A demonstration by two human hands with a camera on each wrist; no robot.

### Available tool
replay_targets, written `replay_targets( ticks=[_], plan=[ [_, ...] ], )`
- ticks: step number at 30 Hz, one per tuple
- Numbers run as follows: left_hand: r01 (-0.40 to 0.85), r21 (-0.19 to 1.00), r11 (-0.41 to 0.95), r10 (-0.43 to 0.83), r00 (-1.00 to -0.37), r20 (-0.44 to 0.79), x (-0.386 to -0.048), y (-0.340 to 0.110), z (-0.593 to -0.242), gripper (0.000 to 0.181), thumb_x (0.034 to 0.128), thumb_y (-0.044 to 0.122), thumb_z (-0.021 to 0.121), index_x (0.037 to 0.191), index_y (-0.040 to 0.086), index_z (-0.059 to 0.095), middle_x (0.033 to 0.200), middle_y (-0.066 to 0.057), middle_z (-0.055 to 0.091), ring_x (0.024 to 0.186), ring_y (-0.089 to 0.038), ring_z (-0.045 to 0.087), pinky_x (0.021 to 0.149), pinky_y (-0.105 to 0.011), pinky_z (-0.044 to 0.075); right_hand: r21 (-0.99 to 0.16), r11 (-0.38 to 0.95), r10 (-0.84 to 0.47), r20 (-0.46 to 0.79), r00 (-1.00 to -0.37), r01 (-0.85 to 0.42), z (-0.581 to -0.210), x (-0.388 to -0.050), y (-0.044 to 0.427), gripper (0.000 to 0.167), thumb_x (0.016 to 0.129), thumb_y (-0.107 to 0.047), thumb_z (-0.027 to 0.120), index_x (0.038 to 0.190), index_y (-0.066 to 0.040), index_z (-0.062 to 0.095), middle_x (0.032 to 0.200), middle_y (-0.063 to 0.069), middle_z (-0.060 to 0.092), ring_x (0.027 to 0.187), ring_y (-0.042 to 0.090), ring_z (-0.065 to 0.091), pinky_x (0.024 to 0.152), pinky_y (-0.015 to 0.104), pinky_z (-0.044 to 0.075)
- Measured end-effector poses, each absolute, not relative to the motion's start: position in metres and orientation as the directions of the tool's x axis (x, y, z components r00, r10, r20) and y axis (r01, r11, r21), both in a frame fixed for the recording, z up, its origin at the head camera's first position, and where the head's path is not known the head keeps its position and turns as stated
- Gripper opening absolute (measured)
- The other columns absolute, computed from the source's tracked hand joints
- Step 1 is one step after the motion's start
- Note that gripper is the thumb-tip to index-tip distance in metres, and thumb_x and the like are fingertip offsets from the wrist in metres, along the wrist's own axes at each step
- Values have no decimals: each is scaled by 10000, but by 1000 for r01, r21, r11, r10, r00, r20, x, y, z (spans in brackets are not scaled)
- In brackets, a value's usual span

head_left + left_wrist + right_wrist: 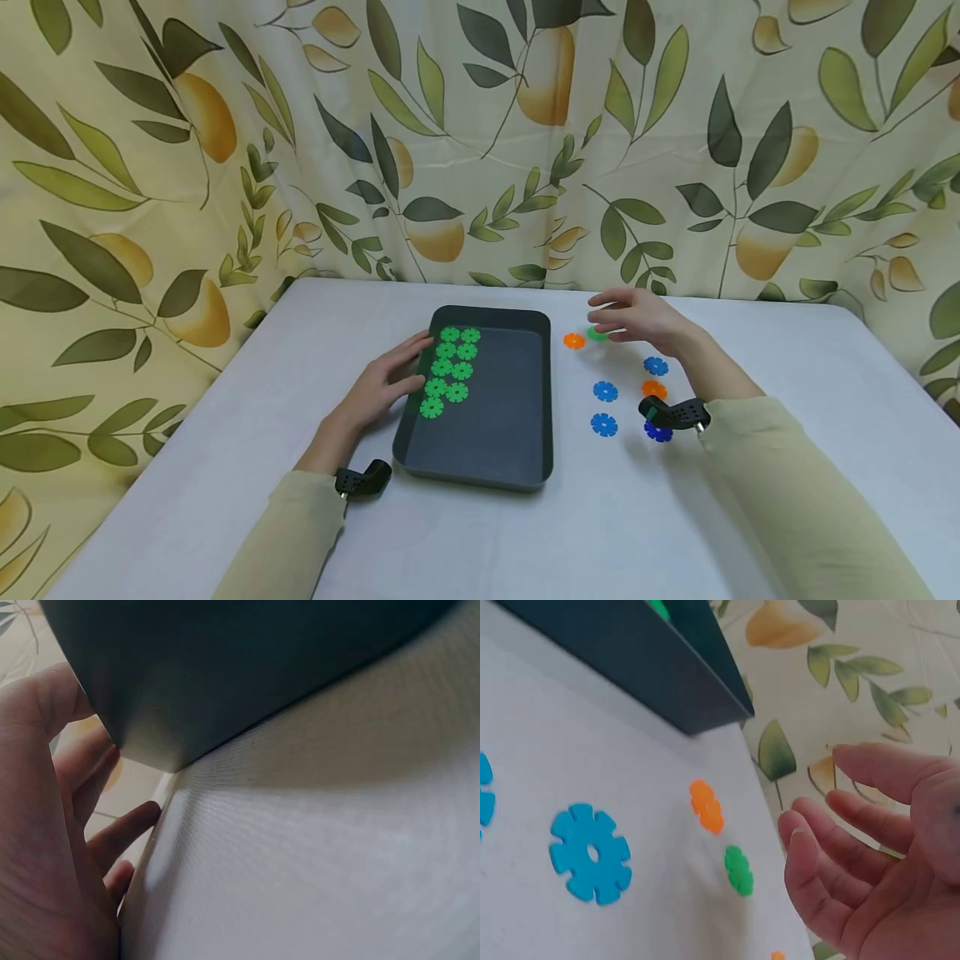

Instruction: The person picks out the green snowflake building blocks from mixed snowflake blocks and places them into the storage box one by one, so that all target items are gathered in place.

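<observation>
A dark grey rectangular tray [510,400] holds several green notched discs [442,367] in two columns along its left side. My left hand [378,387] rests at the tray's left edge, its fingers loosely extended; the left wrist view shows the thumb against the tray's outer wall [210,682]. To the tray's right, my right hand [637,317] hovers over a green notched disc [739,871] lying on the table. Its fingers are relaxed and slightly bent, with nothing between them. An orange disc [573,341] lies just left of that green one.
Right of the tray, light blue discs [605,391], another orange disc [654,389] and a dark blue disc [658,432] lie scattered on the white tabletop [480,550]. The right wrist band partly covers the dark blue one. A leaf-and-fruit patterned curtain [480,167] hangs behind the table.
</observation>
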State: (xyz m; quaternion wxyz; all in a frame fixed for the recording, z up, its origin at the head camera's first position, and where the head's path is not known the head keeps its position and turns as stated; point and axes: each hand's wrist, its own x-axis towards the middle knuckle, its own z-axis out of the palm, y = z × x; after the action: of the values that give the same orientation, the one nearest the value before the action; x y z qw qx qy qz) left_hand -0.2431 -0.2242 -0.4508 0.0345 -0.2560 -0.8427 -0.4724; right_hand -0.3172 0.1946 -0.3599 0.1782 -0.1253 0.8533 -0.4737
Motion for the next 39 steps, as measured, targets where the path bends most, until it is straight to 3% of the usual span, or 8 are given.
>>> replay_targets(
  ticks=[10, 20, 27, 33, 39],
  plan=[
    [478, 781, 402, 403, -858, 318, -243, -224, -450, 579, 977, 110, 636, 1525, 68, 453, 1621, -26, 335, 1503, -219, 237, 1194, -530, 167, -809, 585, -339, -183, -923, -55, -373, -328, 204, 576, 1043, -252, 582, 1481, 75, 402, 1389, 312, 494, 1184, 430, 590, 1015, 491, 479],
    [466, 794, 391, 391, -865, 316, -231, -215, -433, 557, 963, 2, 609, 1490, -54, 437, 1602, -191, 321, 1496, -363, 224, 1184, -581, 145, -759, 647, -301, -176, -937, -65, -380, -333, 213, 545, 1024, -244, 612, 1428, 92, 466, 1302, 308, 561, 1050, 358, 619, 879, 300, 539],
    [451, 796, 403, 394, -871, 294, -219, -211, -415, 549, 946, -32, 600, 1466, -100, 437, 1579, -249, 328, 1481, -406, 239, 1183, -573, 167, -721, 689, -285, -180, -941, -71, -390, -340, 209, 538, 1002, -235, 641, 1409, 82, 488, 1319, 309, 549, 1045, 355, 583, 853, 296, 524],
    [459, 793, 400, 387, -869, 308, -236, -218, -441, 575, 964, 24, 619, 1501, -45, 426, 1612, -171, 310, 1502, -341, 216, 1189, -569, 144, -699, 712, -268, -172, -948, -74, -395, -343, 204, 499, 966, -170, 685, 1373, 70, 524, 1254, 271, 577, 1023, 342, 554, 844, 325, 509],
    [470, 790, 393, 389, -864, 320, -244, -223, -451, 575, 970, 75, 631, 1514, 30, 452, 1619, -74, 330, 1504, -266, 232, 1190, -551, 160, -650, 752, -255, -128, -958, -114, -399, -343, 201, 450, 935, -114, 718, 1322, 65, 572, 1194, 243, 599, 1045, 372, 527, 928, 451, 469]
  ],
)
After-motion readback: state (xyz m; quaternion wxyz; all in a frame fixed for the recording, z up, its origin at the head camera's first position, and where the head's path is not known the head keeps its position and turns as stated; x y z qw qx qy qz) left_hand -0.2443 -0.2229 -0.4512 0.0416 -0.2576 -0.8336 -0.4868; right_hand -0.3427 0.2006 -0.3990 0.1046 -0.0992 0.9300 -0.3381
